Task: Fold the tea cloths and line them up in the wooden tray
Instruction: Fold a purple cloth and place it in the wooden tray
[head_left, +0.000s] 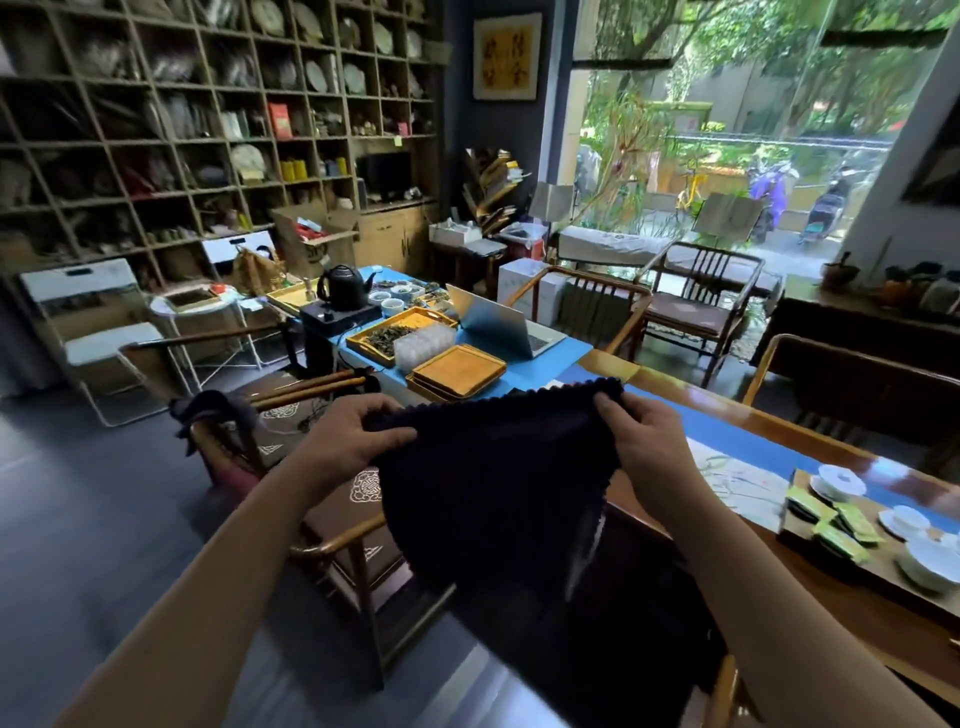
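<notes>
A dark navy tea cloth (488, 483) hangs spread in the air in front of me, its scalloped top edge stretched between my hands. My left hand (353, 436) pinches the top left corner and my right hand (639, 436) pinches the top right corner. The cloth's lower part droops over a dark chair below. A stack of shallow wooden trays (460, 371) sits on the blue table runner just beyond the cloth. A long wooden tray (810, 540) at the right holds green tea packets and white cups.
The long wooden table (810, 613) runs from right foreground to the back, carrying a laptop (498, 322), a black kettle (343, 286) and a yellow tray of tea leaves (384, 338). Wooden armchairs (291, 441) stand left of the table. Shelves fill the left wall.
</notes>
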